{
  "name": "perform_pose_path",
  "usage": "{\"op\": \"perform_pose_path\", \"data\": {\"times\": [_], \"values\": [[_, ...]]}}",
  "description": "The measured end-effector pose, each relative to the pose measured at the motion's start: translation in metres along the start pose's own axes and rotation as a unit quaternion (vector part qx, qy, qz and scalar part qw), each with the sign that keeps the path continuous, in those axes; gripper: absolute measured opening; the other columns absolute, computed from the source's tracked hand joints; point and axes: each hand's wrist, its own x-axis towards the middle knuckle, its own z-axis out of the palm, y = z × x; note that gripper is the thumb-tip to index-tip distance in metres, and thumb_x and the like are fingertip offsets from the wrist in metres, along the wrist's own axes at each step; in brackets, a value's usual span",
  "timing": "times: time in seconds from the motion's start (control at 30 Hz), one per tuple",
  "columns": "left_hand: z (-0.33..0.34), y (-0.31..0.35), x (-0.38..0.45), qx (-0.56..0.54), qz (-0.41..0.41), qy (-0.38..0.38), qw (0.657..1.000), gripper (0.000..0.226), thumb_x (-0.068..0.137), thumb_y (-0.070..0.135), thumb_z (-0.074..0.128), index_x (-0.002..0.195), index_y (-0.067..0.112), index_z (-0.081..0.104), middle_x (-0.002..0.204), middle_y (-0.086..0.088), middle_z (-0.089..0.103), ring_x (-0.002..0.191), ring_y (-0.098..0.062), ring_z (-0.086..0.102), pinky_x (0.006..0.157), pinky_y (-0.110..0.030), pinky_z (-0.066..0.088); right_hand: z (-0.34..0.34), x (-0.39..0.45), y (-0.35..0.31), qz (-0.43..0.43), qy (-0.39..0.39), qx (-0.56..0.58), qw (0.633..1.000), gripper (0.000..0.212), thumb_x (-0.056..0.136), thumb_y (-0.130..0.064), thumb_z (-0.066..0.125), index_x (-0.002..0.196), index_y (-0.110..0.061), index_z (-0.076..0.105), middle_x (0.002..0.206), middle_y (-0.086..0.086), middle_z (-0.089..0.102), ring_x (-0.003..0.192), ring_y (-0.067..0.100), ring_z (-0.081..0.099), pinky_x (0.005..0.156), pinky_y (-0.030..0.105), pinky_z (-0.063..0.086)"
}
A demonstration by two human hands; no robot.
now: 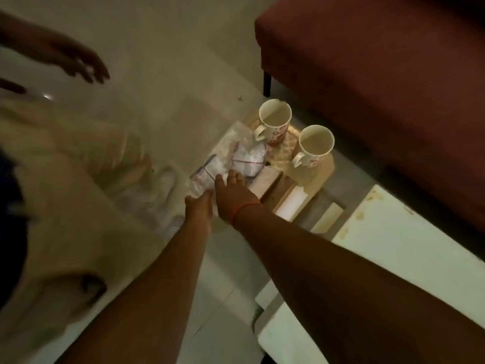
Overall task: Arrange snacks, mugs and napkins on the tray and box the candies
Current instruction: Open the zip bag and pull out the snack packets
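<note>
Both your arms reach down toward the floor. Your right hand [231, 190], with a red thread at the wrist, lies flat with fingers straight, its fingertips touching the clear snack packets [236, 158] that sit just beside the tray [312, 174]. Your left hand [199, 206] is close beside it, at the near edge of the same plastic; its fingers are hidden behind the hand, so you cannot tell whether it grips the wrapping or only rests there.

The packets are bundled with red bands, one nearer you and one farther. Two mugs [275, 119], cream with red flowers, stand upright on the pale tray, handles turned toward the packets, the second mug [316, 143] to the right of the first. Nearer you, white folded napkins [291, 203] lie at the tray's near end.

A dark red sofa [380, 88] stands behind the mugs. A white box [409, 248] lies to your right. Another person's hand [78, 61] hangs blurred at upper left, above pale cloth [65, 166].
</note>
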Motion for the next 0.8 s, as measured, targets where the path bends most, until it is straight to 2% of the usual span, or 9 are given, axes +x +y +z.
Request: {"op": "perform_pose_path", "data": {"times": [0.1, 0.2, 0.3, 0.37, 0.47, 0.53, 0.63, 0.73, 0.8], "values": [[0.002, -0.005, 0.017, -0.110, -0.010, -0.054, 0.992, 0.068, 0.069, 0.025, 0.076, 0.129, 0.002, 0.053, 0.124, -0.020, 0.064, 0.105, -0.033, 0.067, 0.096, -0.048, 0.053, 0.009, 0.007, -0.002, 0.021, 0.001, 0.002, 1.000, 0.067, 0.099, -0.009, 0.039, 0.156, -0.005, 0.003, 0.158, 0.033, -0.003, 0.148, 0.046, -0.001, 0.121, 0.052, 0.015], [0.003, -0.001, 0.015, -0.156, -0.021, -0.093, 0.983, 0.059, 0.072, 0.017, 0.080, 0.124, -0.001, 0.057, 0.123, -0.021, 0.064, 0.106, -0.030, 0.067, 0.097, -0.048, 0.052, 0.013, 0.002, -0.004, 0.008, 0.021, 0.016, 1.000, 0.076, 0.095, -0.007, 0.047, 0.156, -0.005, 0.000, 0.159, 0.030, 0.000, 0.149, 0.043, 0.003, 0.121, 0.049, 0.018], [0.003, 0.014, -0.015, -0.065, 0.070, -0.014, 0.995, 0.033, 0.088, 0.018, 0.071, 0.109, -0.003, 0.058, 0.106, -0.020, 0.070, 0.087, -0.026, 0.071, 0.078, -0.040, 0.060, 0.006, -0.005, -0.003, -0.014, 0.046, 0.055, 0.997, 0.090, 0.087, -0.004, 0.057, 0.155, -0.005, -0.002, 0.160, 0.028, 0.003, 0.149, 0.041, 0.006, 0.120, 0.046, 0.021], [-0.001, 0.020, -0.031, -0.041, 0.123, 0.000, 0.992, 0.032, 0.089, 0.020, 0.070, 0.110, 0.000, 0.057, 0.108, -0.018, 0.071, 0.086, -0.024, 0.071, 0.073, -0.036, 0.060, 0.000, -0.015, -0.004, -0.035, 0.058, 0.078, 0.995, 0.095, 0.083, -0.001, 0.060, 0.155, -0.005, -0.003, 0.160, 0.026, 0.005, 0.149, 0.039, 0.009, 0.120, 0.045, 0.023], [-0.009, 0.032, -0.064, -0.032, 0.182, 0.018, 0.983, 0.032, 0.087, 0.020, 0.072, 0.112, 0.006, 0.057, 0.111, -0.010, 0.071, 0.090, -0.018, 0.071, 0.075, -0.033, 0.060, -0.018, -0.039, -0.010, -0.067, 0.094, 0.115, 0.987, 0.095, 0.083, 0.001, 0.061, 0.155, -0.004, -0.001, 0.161, 0.023, 0.008, 0.150, 0.035, 0.011, 0.121, 0.045, 0.022], [-0.011, 0.038, -0.092, -0.023, 0.220, 0.032, 0.975, 0.035, 0.086, 0.023, 0.072, 0.115, 0.012, 0.055, 0.110, -0.002, 0.070, 0.094, -0.016, 0.071, 0.082, -0.035, 0.060, -0.025, -0.054, -0.018, -0.070, 0.120, 0.146, 0.980, 0.089, 0.088, -0.008, 0.062, 0.155, -0.004, 0.004, 0.160, 0.022, 0.014, 0.149, 0.033, 0.017, 0.119, 0.050, 0.022], [-0.010, 0.049, -0.156, -0.012, 0.287, 0.046, 0.957, 0.035, 0.090, 0.026, 0.069, 0.118, 0.020, 0.049, 0.106, 0.010, 0.065, 0.096, -0.008, 0.067, 0.074, -0.020, 0.054, -0.050, -0.102, -0.030, -0.047, 0.121, 0.371, 0.920, 0.062, 0.098, -0.054, 0.044, 0.152, -0.026, 0.029, 0.152, 0.010, 0.041, 0.140, 0.021, 0.039, 0.116, 0.046, 0.032], [-0.002, 0.048, -0.220, 0.015, 0.325, 0.008, 0.945, 0.035, 0.092, 0.030, 0.066, 0.120, 0.025, 0.046, 0.107, 0.012, 0.062, 0.100, -0.006, 0.064, 0.079, -0.021, 0.051, -0.080, -0.170, -0.025, -0.045, 0.132, 0.567, 0.812, 0.045, 0.099, -0.050, 0.046, 0.139, -0.030, 0.049, 0.135, 0.005, 0.061, 0.124, 0.015, 0.058, 0.107, 0.040, 0.046], [0.009, 0.037, -0.268, 0.024, 0.339, -0.054, 0.939, 0.038, 0.094, 0.037, 0.061, 0.126, 0.023, 0.047, 0.115, 0.005, 0.063, 0.104, -0.009, 0.064, 0.086, -0.028, 0.053, -0.091, -0.223, -0.008, -0.057, 0.195, 0.559, 0.804, 0.039, 0.100, -0.050, 0.044, 0.132, -0.031, 0.057, 0.122, -0.005, 0.069, 0.116, 0.010, 0.063, 0.104, 0.032, 0.048]]}}
